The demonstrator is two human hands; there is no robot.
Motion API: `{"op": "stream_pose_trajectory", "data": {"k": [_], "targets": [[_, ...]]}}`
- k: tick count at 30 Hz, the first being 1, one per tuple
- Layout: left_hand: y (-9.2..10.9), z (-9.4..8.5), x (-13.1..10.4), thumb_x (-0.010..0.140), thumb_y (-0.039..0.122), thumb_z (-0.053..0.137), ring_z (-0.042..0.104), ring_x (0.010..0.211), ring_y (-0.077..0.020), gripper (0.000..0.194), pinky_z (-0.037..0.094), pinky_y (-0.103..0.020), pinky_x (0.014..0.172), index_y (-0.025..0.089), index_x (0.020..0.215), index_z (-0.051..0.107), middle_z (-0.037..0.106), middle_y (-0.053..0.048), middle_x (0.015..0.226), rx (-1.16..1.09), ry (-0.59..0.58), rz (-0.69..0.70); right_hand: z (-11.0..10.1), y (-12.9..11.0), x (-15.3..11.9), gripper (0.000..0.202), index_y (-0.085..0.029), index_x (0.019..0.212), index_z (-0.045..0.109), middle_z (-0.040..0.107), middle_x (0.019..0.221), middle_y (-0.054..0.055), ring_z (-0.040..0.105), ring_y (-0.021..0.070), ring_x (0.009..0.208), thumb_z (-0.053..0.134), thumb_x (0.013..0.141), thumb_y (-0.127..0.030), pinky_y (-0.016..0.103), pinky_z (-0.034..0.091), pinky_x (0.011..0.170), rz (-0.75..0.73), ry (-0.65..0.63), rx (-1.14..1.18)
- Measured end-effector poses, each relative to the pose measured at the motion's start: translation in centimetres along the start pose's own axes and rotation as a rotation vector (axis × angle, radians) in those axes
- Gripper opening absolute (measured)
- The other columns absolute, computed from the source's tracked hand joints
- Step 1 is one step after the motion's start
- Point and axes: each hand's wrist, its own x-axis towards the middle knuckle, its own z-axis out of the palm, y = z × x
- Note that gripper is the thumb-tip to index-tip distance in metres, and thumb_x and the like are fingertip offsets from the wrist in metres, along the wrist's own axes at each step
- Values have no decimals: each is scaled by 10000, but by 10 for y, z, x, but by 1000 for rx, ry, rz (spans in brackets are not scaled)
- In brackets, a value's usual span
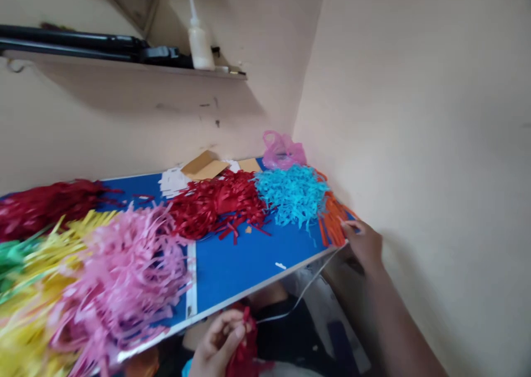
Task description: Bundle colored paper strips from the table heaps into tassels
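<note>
My left hand (219, 341) is closed at the table's front edge, thumb and fingers pinching a bunch of red fringe strips (244, 355) that hangs down over my lap. A thin white cord (305, 291) runs from this red bunch up to the right, ending near my right hand (367, 244). At the table's right edge, that hand pinches at the tips of a pile of orange strips (332, 216). Whether it also holds the cord's end, I cannot tell. Just left of the orange lies a fluffy pile of light-blue strips (292, 192).
On the blue table (244, 266) lie red (219, 200), pink (128, 272), yellow (29, 333), green (14, 261) and dark red (50, 205) strip piles. Behind are brown card (205, 166) and a pink plastic bag (284, 151). A glue bottle (201, 48) stands on the wall shelf (232, 75).
</note>
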Motion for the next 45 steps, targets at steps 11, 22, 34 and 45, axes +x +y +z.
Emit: {"op": "stream_pose_trajectory", "data": {"k": [11,22,34,45], "targets": [[12,0,-12,680,293,845,598,605,-80,288,490,-175,603,194,881,664,676,11,704,-284,-71,-66,39,-141,-187,143,-179,637,635,671,555,3,611,144,524,574,764,-202,222,441,539,-95,-925,680],[12,-7,-14,667,300,849,589,616,-83,281,486,-180,612,206,864,672,669,17,706,-279,-54,-94,48,-143,-186,111,-167,636,605,656,532,5,597,134,490,580,744,-178,210,435,499,-53,-983,726],[7,-13,-13,753,406,761,600,655,-121,283,455,-204,628,168,886,686,684,-13,715,180,-121,29,48,-140,-179,264,-177,973,622,659,615,-46,620,141,589,685,716,-186,233,464,595,7,-1076,847],[1,-10,-17,833,213,602,667,771,-175,90,482,-255,719,232,867,521,693,-23,823,696,-105,316,40,-137,-178,198,-196,656,643,663,823,20,616,184,829,614,842,-258,284,465,798,-321,-845,762]]}}
